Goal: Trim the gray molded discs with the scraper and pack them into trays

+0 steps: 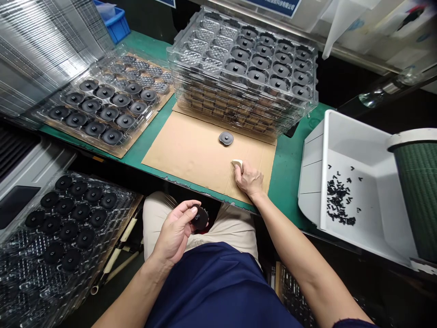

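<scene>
"What's in the grips?"

"One thing each. The left grip point(174, 232) is closed over a single black disc point(200, 217), held above the beige trousers point(235, 228) and just clear of the tabletop's front edge. The right grip point(249, 179) rests on a cardboard sheet point(191, 155), its fingers point(239, 171) closed on one small cream block point(237, 164), material unclear."

"Anything else close to the right grip?"

"One more black disc point(226, 138) lies flat on the cardboard sheet, up ahead and a little left, with open cardboard between them. To the right, a strip of green tabletop point(290, 182) separates the sheet from one white bin point(344, 182) holding a loose scatter of many small black pieces point(337, 200)."

"And the trays?"

"Left of the left grip, below the tabletop edge, one clear tray point(68, 223) holds roughly fourteen discs. On the tabletop, ahead and left, another clear tray point(105, 109) shows about fourteen. Farthest ahead, a tall stack of clear trays point(242, 73) stands against the sheet's far edge, its top layer holding a dozen or more discs; the exact count is hard to tell. One blue crate point(114, 23) sits beyond."
</scene>
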Demonstrator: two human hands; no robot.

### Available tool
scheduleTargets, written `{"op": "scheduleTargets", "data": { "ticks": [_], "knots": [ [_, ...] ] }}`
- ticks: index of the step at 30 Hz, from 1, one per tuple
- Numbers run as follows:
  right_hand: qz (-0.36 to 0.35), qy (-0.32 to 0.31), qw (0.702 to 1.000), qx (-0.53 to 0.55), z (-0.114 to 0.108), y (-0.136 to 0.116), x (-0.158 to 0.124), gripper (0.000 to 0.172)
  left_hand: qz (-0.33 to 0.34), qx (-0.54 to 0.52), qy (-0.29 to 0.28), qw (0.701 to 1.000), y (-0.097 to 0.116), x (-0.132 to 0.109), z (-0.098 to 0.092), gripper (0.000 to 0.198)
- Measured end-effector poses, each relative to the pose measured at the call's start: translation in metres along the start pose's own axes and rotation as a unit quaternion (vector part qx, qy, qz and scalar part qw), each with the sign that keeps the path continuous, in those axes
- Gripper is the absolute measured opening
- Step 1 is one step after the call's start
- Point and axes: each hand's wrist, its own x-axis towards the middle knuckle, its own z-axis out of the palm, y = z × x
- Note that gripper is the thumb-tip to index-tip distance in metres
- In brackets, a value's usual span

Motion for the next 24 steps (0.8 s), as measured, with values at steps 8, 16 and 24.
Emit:
{"op": "scheduleTargets", "data": {
  "ticks": [8,16,24],
  "knots": [
    [0.000,0.000,1.000,0.001,0.0001,0.0002,0.0003,0.033,0.001,0.001,0.002,1.000,-0.0006,0.0008,0.0001,0.035],
    [0.001,0.000,1.000,0.002,0.0003,0.0001,-0.0003,0.034,0.000,0.002,-0.004,1.000,-0.0007,0.0014,-0.0011,0.032],
    [0.003,-0.003,1.000,0.001,0.0005,0.0003,0.0002,0.033,0.001,0.005,-0.004,1.000,-0.0002,0.0001,-0.0008,0.033]
  ]
}}
